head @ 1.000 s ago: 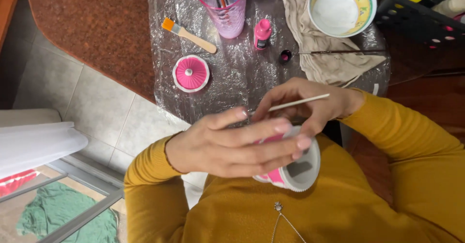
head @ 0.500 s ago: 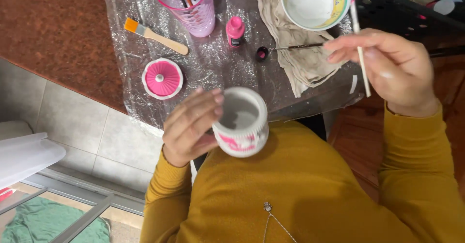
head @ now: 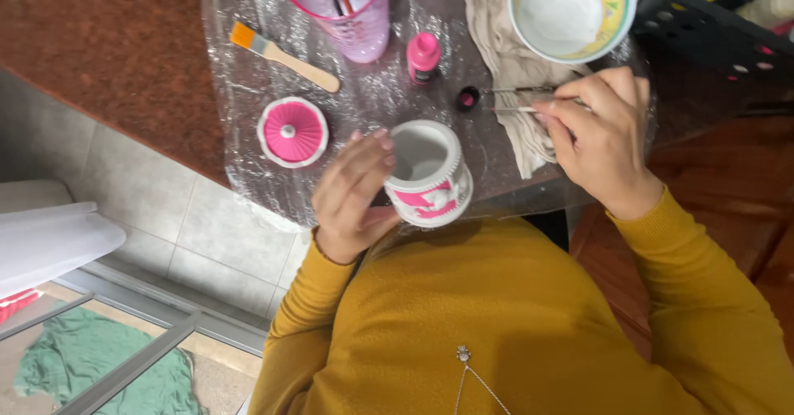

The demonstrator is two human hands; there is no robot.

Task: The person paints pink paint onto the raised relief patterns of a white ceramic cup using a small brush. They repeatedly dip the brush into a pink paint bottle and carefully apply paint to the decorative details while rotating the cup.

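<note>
My left hand (head: 351, 196) cups the small white-and-pink ceramic jar (head: 428, 175) by its side, at the worktop's near edge; it looks rigid, breakable, fairly light. My right hand (head: 600, 138) pinches a thin wooden-handled brush (head: 517, 109).

Reddish-brown speckled worktop (head: 99, 43), partly covered by crinkled clear plastic sheet (head: 240, 134). Pale grey tiled floor (head: 198, 241) seen below. Metal-framed glass (head: 124, 365) noted lower left, green cloth (head: 74, 357) behind it.
</note>
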